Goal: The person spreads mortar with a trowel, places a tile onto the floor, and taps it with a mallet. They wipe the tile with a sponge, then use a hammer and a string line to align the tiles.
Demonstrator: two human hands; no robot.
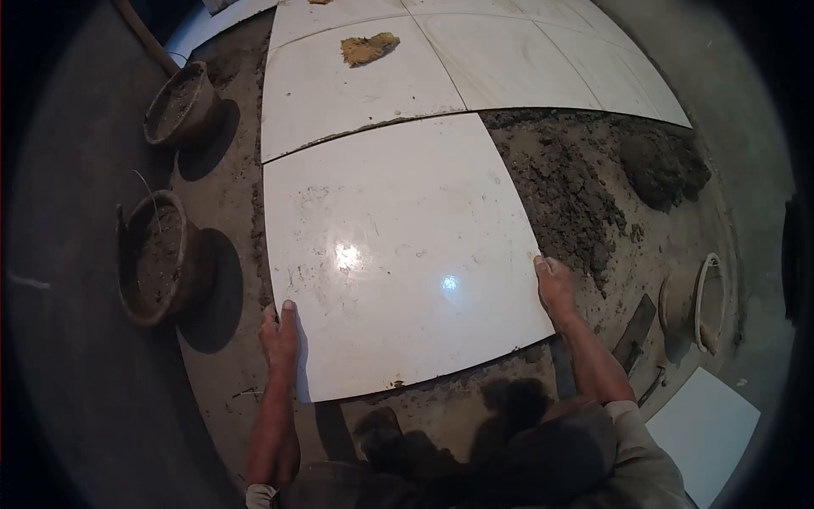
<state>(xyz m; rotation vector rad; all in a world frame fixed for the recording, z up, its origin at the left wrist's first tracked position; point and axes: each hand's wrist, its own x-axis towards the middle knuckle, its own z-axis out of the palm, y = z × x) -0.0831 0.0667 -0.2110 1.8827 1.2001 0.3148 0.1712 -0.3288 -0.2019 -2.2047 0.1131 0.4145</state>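
A large white tile (398,246) with smudges and two bright reflections lies in the middle, its far edge along a row of pale tiles (509,59). My left hand (280,335) grips its left edge near the front corner, thumb on top and fingers beneath, mostly hidden. On the right edge, my right hand (553,284) holds the tile the same way, thumb over the rim. Dark crumbly mortar (568,187) lies right of the tile, and a strip of it shows under the near edge.
Two buckets (157,259) with mortar residue stand at left. A mortar heap (666,170) sits at right, above a tipped bucket (691,301) and a flat board (634,331). Another white tile (708,433) lies lower right. A yellowish clump (370,50) rests on the far tiles.
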